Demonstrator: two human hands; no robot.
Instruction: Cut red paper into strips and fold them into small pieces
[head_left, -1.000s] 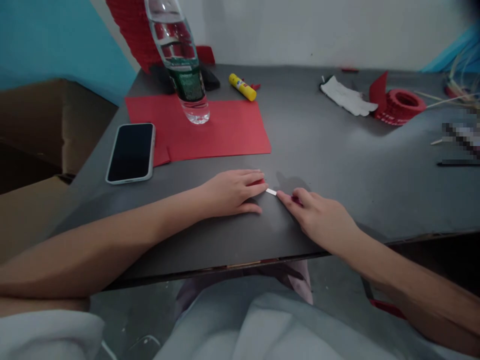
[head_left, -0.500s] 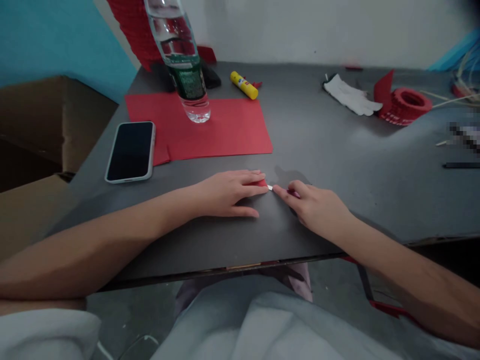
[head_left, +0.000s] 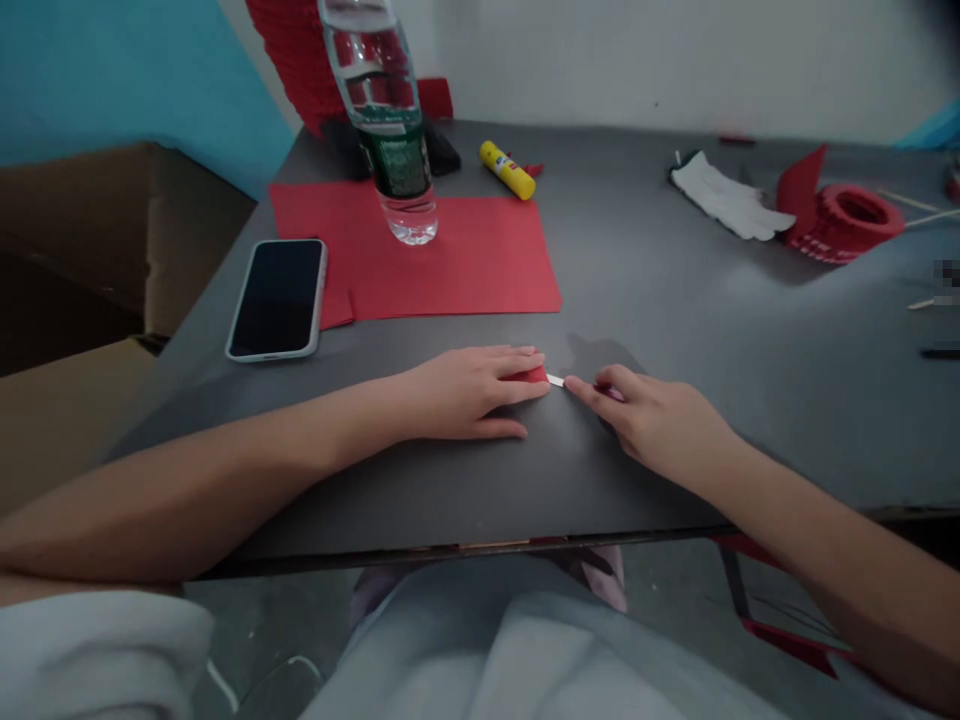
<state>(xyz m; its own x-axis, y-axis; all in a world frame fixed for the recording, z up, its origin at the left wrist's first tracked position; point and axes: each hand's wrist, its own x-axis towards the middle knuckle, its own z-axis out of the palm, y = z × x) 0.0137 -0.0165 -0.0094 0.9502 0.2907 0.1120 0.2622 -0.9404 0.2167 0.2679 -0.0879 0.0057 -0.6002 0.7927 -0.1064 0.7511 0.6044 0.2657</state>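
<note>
My left hand [head_left: 480, 392] lies flat on the grey table, fingers stretched out. Under its fingertips is a small piece of red paper [head_left: 534, 374], mostly covered by the hand. My right hand [head_left: 649, 415] is closed around a utility knife [head_left: 556, 380] with a purplish handle, its index finger extended along the tool. The pale blade points left, its tip at the right edge of the red piece. Larger red paper sheets [head_left: 480, 265] lie just beyond my left hand.
A water bottle [head_left: 401, 165] stands on the red sheets, and a phone [head_left: 277, 300] overlaps their left side. Behind is a yellow glue stick [head_left: 508, 170]. Far right are a white glove [head_left: 727, 197] and a red tape roll [head_left: 851, 222]. Cardboard boxes [head_left: 199, 225] stand left of the table.
The view has shifted, so everything appears a little further right. The knife has drawn slightly right, away from my left fingertips, showing more blade. My left hand still presses the red piece.
</note>
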